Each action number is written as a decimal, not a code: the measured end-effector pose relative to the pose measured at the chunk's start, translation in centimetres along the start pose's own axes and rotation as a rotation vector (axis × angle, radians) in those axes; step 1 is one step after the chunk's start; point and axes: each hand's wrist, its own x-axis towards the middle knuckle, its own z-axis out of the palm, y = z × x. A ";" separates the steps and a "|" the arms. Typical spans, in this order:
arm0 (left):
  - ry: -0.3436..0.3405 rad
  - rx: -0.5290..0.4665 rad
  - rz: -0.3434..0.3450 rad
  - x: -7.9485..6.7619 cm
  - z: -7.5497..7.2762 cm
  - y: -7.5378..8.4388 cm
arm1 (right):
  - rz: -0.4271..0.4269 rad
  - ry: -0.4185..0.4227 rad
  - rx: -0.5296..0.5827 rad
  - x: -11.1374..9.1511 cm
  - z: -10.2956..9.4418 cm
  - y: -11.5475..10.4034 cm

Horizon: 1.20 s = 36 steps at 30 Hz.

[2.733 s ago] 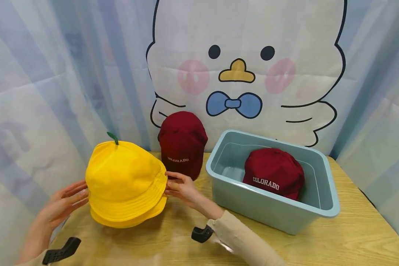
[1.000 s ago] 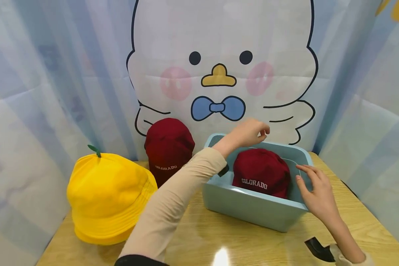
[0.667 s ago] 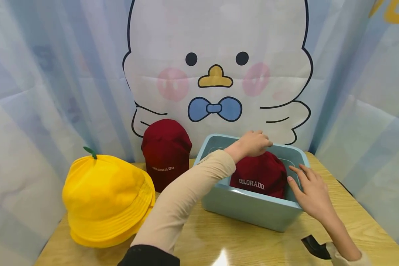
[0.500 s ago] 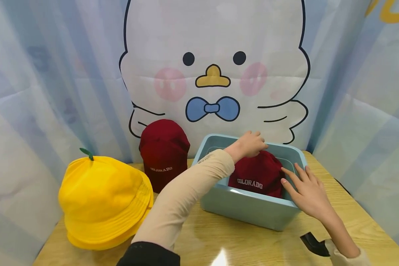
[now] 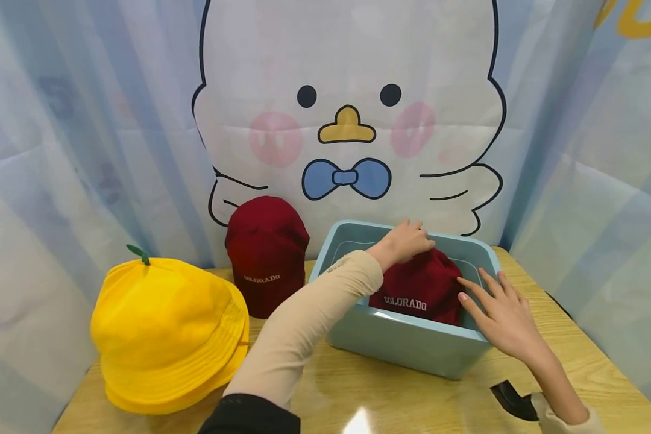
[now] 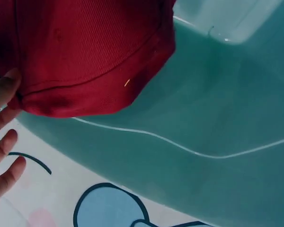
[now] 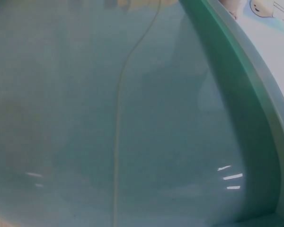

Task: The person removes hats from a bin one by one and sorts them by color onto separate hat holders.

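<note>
A dark red baseball cap [image 5: 433,284] lettered COLORADO sits in the light blue plastic bin [image 5: 396,343]. My left hand [image 5: 403,243] reaches over the bin from the left and is at the top of the cap. In the left wrist view, thumb and forefinger of the left hand [image 6: 2,123] pinch the cloth of the cap [image 6: 90,56], while the other fingers stand apart. My right hand [image 5: 507,313] is over the bin's right end with fingers spread, fingertips right at the cap's side. The right wrist view shows mostly the bin's inner wall [image 7: 85,118].
Yellow bucket hats [image 5: 168,331], stacked and topped by a green leaf, stand at the left of the wooden table [image 5: 369,392]. Another dark red COLORADO cap [image 5: 266,253] stands upright behind them. A printed curtain [image 5: 347,60] hangs close behind the bin.
Both hands have left the yellow hats and moved right to the bin. The left hand has come down onto the cap's top, and the right hand has moved inward toward its side.
</note>
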 end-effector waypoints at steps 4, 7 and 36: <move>0.020 -0.032 0.012 -0.8 -0.5 -0.8 | -0.004 0.002 0.008 0.2 0.0 0.2; 0.057 -0.067 0.021 -1.9 -1.6 -1.5 | -0.005 0.002 0.016 0.2 0.0 0.5; 0.537 -0.424 -0.491 -21.6 -9.8 -18.3 | 0.002 0.031 0.071 0.7 -0.3 1.9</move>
